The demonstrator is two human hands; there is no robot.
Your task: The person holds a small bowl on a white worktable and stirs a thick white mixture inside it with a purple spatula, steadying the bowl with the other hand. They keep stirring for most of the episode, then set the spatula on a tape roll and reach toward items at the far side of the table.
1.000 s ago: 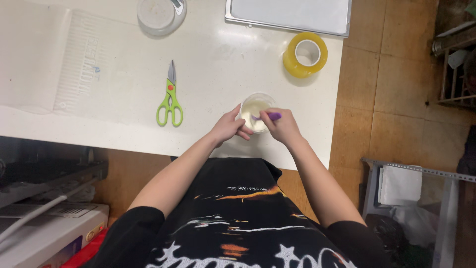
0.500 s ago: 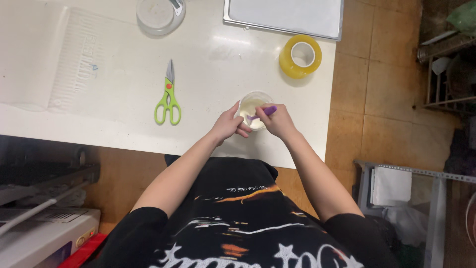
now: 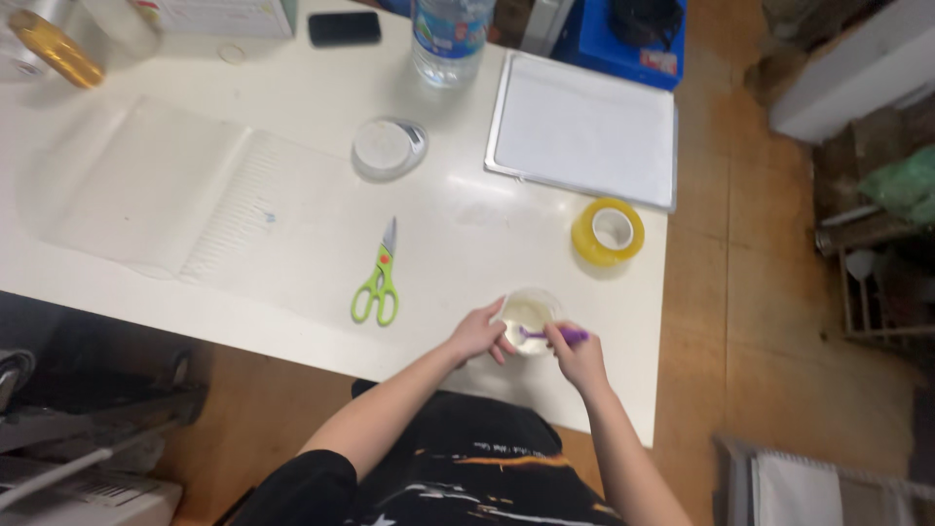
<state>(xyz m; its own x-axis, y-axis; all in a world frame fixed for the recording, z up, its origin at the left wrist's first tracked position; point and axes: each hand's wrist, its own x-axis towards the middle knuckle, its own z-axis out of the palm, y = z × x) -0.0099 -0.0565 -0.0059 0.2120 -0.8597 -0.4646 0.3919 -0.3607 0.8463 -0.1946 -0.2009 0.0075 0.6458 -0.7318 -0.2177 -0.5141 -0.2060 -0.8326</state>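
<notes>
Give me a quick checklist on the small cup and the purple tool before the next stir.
1. Left hand steadies the small clear cup: ok.
2. Right hand grips the purple tool: ok.
3. Tool tip is inside the cup: ok.
4. Cup stands well clear of the white table front edge: not ok; it sits close.
5. Green-handled scissors and yellow tape roll are apart from both hands: ok.
6. What the pale contents are: cannot tell.

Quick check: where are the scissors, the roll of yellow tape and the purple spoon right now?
green-handled scissors [image 3: 378, 277]: head view, point on the pivot between blades and handles.
roll of yellow tape [image 3: 585, 239]: head view, on its yellow left wall.
purple spoon [image 3: 571, 336]: head view, on the handle beside the right hand's fingers.
</notes>
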